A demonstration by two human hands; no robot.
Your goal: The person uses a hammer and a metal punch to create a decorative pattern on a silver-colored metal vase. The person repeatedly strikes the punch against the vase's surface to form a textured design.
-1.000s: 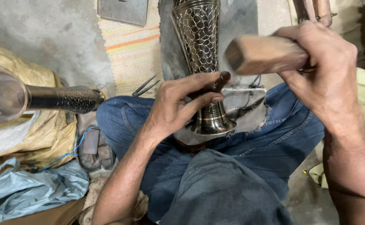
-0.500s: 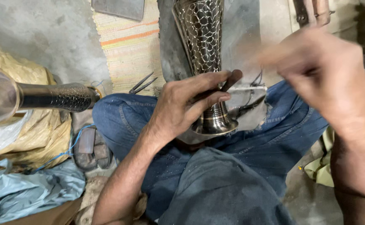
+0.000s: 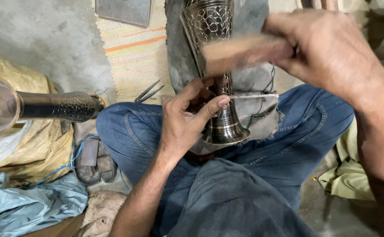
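Right hand (image 3: 332, 52), upper right of frame, grips a wooden mallet (image 3: 244, 52), blurred, its head against an engraved metal vase (image 3: 214, 66) at upper centre. Left hand (image 3: 187, 118), centre frame, closes around the vase's narrow stem above the flared foot. A second engraved vase (image 3: 47, 106) lies at left.

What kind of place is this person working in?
Probably a small metal craft workshop, on the floor. The left hand steadies an engraved metal vase, the right hand grips a wooden mallet, and another patterned vase lies on sacks nearby.
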